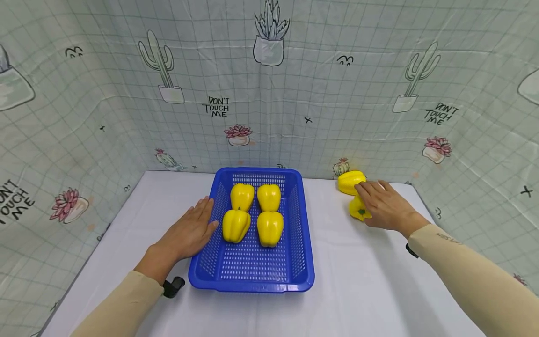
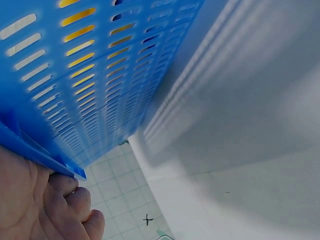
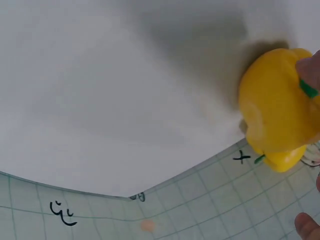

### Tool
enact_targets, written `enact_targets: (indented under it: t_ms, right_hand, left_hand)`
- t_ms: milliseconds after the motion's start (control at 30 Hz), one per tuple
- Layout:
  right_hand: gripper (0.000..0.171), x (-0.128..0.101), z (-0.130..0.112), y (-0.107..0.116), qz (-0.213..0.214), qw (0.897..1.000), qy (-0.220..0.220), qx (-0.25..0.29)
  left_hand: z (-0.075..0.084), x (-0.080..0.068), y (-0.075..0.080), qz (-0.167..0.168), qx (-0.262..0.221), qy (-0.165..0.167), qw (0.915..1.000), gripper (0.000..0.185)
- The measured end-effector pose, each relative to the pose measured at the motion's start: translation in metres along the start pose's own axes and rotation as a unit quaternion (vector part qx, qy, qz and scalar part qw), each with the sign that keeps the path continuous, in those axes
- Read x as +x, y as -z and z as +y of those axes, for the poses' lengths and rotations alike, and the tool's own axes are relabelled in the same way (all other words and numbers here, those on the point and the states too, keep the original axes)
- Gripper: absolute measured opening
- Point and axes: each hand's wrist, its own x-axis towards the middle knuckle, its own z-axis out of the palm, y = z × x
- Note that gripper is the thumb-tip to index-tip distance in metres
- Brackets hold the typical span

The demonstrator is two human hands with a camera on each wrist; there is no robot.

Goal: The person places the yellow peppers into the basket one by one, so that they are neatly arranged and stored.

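Blue basket [image 1: 252,276] with four peppers [image 1: 254,213]

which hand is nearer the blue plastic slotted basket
Left. The left hand rests flat against the blue plastic slotted basket at its left wall; the right hand is off to its right, on two yellow peppers.

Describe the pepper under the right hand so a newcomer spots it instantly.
Start at the blue basket mid-table, then look right toward the back corner. Two yellow peppers lie there outside it; the near pepper sits under the right hand, green stem showing, unlike the far pepper.
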Motion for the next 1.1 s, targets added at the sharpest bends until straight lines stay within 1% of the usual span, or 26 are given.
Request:
enact_targets:
  t_ms: [67,133,400,567,733,800,900,1000,1100]
  right_hand:
    - [0.103,-0.004,0.004,-0.005,-0.020,1.000,-0.004,-0.006]
    - [0.100,-0.006,0.008,-0.010,-0.029,1.000,-0.005,-0.008]
    - [0.082,-0.006,0.010,-0.027,-0.024,1.000,0.003,-0.011]
    - [0.077,-0.002,0.008,-0.030,-0.017,1.000,0.007,-0.009]
    - [0.069,0.000,0.004,-0.030,-0.036,0.999,0.007,-0.001]
    - [0.070,0.000,0.003,-0.030,-0.039,0.999,0.009,-0.006]
    - [0.078,0.002,-0.001,-0.030,-0.024,1.000,0.013,-0.011]
    - [0.086,0.006,-0.008,-0.030,0.012,1.000,0.010,-0.001]
    - [0.084,0.011,-0.020,-0.032,0.049,0.998,-0.008,0.025]
  left_hand:
    - [0.000,0.000,0.000,-0.001,0.000,0.000,1.0000,0.069]
    - [0.001,0.000,0.000,-0.001,0.000,0.001,1.0000,0.069]
    - [0.001,0.000,0.000,-0.001,0.004,0.002,1.0000,0.069]
    - [0.001,0.000,0.000,0.001,0.003,0.004,1.0000,0.069]
    - [0.001,0.000,0.000,0.000,0.003,0.004,1.0000,0.069]
    - [0.001,0.000,0.000,0.000,0.001,0.004,1.0000,0.069]
    - [0.002,0.000,0.000,0.000,0.000,0.004,1.0000,0.069]
    - [0.002,0.000,0.001,0.001,0.001,0.004,1.0000,0.069]
    - [0.002,0.000,0.000,0.001,0.002,0.002,1.0000,0.069]
